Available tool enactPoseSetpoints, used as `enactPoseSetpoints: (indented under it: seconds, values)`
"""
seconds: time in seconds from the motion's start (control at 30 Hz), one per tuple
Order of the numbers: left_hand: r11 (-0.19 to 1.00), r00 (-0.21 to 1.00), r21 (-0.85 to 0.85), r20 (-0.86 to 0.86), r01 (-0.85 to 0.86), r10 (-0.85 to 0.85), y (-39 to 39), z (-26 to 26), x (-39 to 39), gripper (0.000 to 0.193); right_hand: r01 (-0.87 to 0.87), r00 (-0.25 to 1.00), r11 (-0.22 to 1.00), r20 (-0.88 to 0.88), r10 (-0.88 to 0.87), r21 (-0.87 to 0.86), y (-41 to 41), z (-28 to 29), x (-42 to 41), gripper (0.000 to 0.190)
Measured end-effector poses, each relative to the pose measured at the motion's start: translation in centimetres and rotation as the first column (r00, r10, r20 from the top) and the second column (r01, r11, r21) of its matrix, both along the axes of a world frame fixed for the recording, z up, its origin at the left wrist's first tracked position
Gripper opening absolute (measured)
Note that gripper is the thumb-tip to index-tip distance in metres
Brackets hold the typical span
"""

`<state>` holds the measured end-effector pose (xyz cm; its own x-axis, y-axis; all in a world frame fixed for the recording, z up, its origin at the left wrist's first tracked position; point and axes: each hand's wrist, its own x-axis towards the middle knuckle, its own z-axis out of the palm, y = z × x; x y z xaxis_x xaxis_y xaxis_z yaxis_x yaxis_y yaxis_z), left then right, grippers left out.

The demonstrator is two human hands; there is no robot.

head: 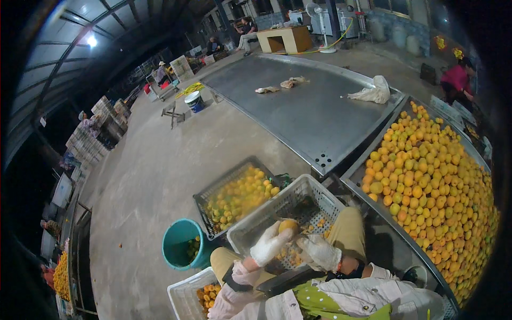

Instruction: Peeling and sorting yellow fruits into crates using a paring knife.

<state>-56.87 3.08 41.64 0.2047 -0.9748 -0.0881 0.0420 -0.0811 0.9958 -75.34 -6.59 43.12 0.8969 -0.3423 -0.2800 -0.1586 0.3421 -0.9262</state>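
Observation:
My left hand [271, 244], in a white knit glove, holds a round orange-yellow fruit [288, 226] at its fingertips. My right hand [319, 252], gloved in soiled white, is close beside the fruit with its fingers bent; whether it grips a tool cannot be seen. Both hands are above a white perforated plastic crate [248, 230] between my knees, with small orange pieces [291, 256] in it. Just beyond stands a black crate [204, 196] of yellow fruit [240, 192].
A teal bucket [168, 244] and another white crate [176, 292] holding orange fruit stand to the left. A metal tray [400, 236] heaped with fruit is at the right. A steel table [272, 116] bears cloths. Several people are farther off.

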Motion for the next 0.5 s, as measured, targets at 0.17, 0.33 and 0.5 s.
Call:
enactPoseSetpoints:
  seconds: [0.17,0.33,0.5]
  values:
    - [0.961,0.907,-0.14,-0.384,-0.24,0.17,-2.1,-0.7,-5.3,0.056,0.299,0.954,0.675,0.222,-0.201,-0.675,0.8,-2.8,1.2,0.029]
    - [0.983,0.878,-0.16,-0.478,-0.086,-0.001,-2.8,-0.7,-3.1,0.066,0.197,0.978,0.942,0.124,-0.169,-0.271,0.1,-0.9,1.8,0.031]
    - [0.992,0.983,-0.124,-0.183,0.006,-0.028,-3.3,-0.1,-0.4,0.055,0.191,0.98,0.917,0.121,-0.158,-0.349,-1.4,-2.2,1.4,0.032]
